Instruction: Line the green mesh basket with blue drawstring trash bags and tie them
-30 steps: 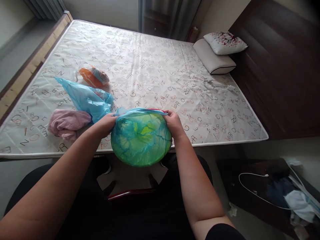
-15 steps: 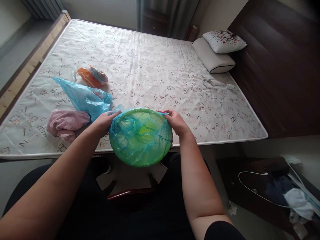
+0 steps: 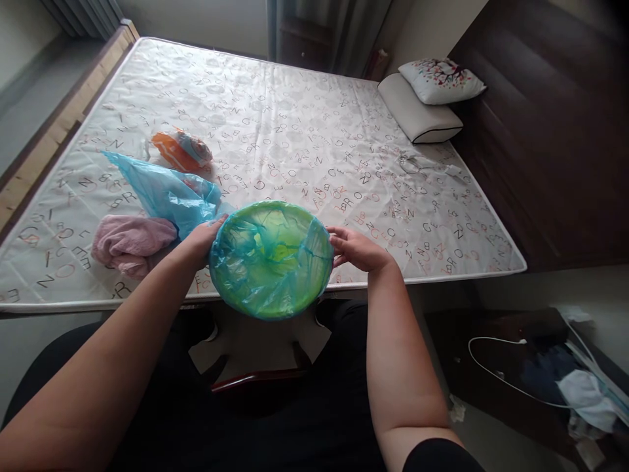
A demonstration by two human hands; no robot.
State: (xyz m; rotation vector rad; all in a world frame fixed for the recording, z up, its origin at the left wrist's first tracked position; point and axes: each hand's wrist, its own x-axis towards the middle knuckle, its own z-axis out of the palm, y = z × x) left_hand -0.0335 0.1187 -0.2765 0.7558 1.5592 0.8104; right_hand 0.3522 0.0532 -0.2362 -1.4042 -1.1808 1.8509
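Observation:
A round green trash can (image 3: 281, 252) stands at the near edge of the bed, its mouth facing me. A thin, crinkled blue plastic bag (image 3: 240, 288) lines it and is folded over the rim. My left hand (image 3: 205, 239) grips the left side of the rim, fingers partly hidden behind it. At the right side, my right hand (image 3: 361, 249) holds the bag-covered edge, with its fingers slightly apart against the can. A second blue plastic bag (image 3: 170, 196) lies on the mattress just beyond my left hand, beside a pink cloth (image 3: 130, 246).
An orange plastic package (image 3: 179, 149) lies farther back on the letter-patterned mattress (image 3: 295, 131). Two pillows (image 3: 420, 108) rest by the dark headboard. At lower right is a dark low table (image 3: 472, 387) with a white cable and cloths. A reddish-brown chair edge (image 3: 255, 379) shows below.
The trash can has shifted slightly left and up, tilting a little. My right hand has loosened its pinch on the bag's edge and moved lower along the can's right side.

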